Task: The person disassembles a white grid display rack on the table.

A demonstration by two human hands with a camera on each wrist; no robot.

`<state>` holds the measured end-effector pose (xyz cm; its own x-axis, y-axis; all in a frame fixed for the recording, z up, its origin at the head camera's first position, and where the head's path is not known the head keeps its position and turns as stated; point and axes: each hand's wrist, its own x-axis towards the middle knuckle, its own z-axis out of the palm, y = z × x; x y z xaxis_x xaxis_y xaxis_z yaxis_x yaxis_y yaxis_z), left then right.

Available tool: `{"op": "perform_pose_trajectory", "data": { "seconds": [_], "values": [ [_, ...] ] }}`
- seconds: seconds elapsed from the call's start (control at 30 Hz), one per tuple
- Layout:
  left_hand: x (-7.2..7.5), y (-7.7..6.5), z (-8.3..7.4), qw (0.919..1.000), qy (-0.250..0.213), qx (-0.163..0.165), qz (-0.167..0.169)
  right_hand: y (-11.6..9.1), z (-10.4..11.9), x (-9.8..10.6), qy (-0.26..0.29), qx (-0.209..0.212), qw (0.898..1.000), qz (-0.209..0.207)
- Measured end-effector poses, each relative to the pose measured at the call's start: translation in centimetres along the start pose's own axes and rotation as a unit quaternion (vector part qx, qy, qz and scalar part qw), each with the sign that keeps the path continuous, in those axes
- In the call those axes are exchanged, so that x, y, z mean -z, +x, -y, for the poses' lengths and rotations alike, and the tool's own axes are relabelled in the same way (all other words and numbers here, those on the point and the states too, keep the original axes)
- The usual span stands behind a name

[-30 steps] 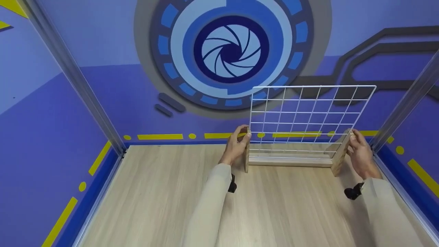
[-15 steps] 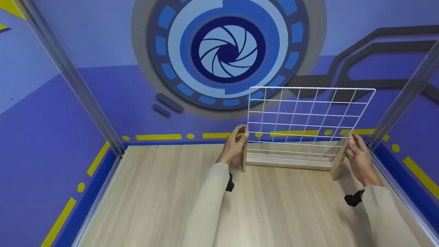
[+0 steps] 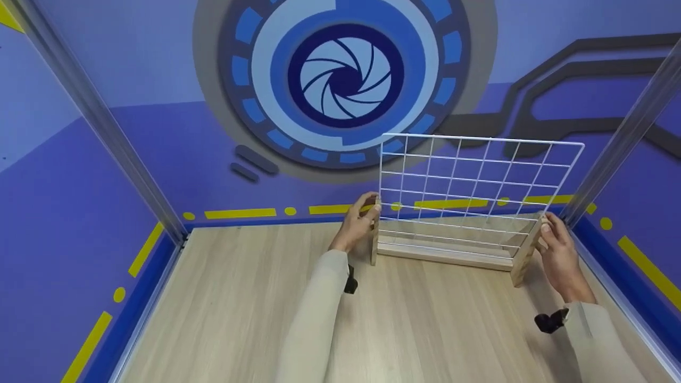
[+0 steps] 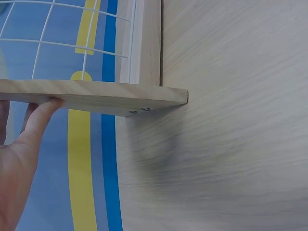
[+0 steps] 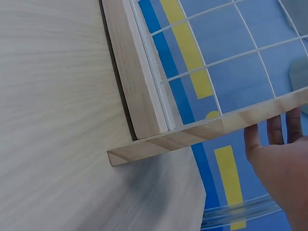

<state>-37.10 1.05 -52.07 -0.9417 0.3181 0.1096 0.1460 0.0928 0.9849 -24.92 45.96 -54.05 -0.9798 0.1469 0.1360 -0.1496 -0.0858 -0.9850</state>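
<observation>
A wooden stand with two side panels and a low crossbar (image 3: 447, 257) carries an upright white wire grid (image 3: 479, 170). It stands on the table at a slant, its right end closer to me. My left hand (image 3: 355, 226) grips the left side panel (image 4: 101, 94), with the thumb on its outer side. Two screw heads (image 4: 139, 110) show near that panel's lower end. At the other end, my right hand (image 3: 561, 255) holds the right side panel (image 5: 192, 134), several fingertips against its outer face. The right thumb is hidden in the right wrist view.
The wood-grain table (image 3: 255, 298) meets a blue printed wall (image 3: 159, 149) close behind the stand. Metal posts (image 3: 106, 122) rise at the back corners, the right one (image 3: 612, 138) near my right hand.
The stand's right end has come toward me with my right hand, while its left end has barely moved, so it sits more slanted. The head view has swung slightly to the right.
</observation>
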Motion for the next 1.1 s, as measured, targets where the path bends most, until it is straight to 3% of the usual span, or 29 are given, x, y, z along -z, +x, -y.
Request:
{"op": "perform_pose_trajectory", "data": {
  "seconds": [0.3, 0.5, 0.67, 1.1],
  "values": [
    [0.2, 0.0, 0.0, 0.9997, -0.001, -0.001, 0.023, -2.2, -0.1, -0.4, 0.017, 0.046, 0.999, -0.021],
    [0.2, -0.1, -0.2, 0.9992, -0.006, 0.003, 0.041, -3.6, 0.0, -0.6, -0.015, 0.035, 0.999, -0.033],
    [0.1, 0.0, -0.1, 0.9991, -0.009, 0.014, 0.040, -4.7, -0.3, -0.9, -0.012, 0.045, 0.998, -0.044],
    [0.2, 0.2, -0.5, 0.9988, 0.030, 0.012, 0.037, -7.0, -0.1, -2.6, -0.058, 0.036, 0.994, -0.088]
  ]
}}
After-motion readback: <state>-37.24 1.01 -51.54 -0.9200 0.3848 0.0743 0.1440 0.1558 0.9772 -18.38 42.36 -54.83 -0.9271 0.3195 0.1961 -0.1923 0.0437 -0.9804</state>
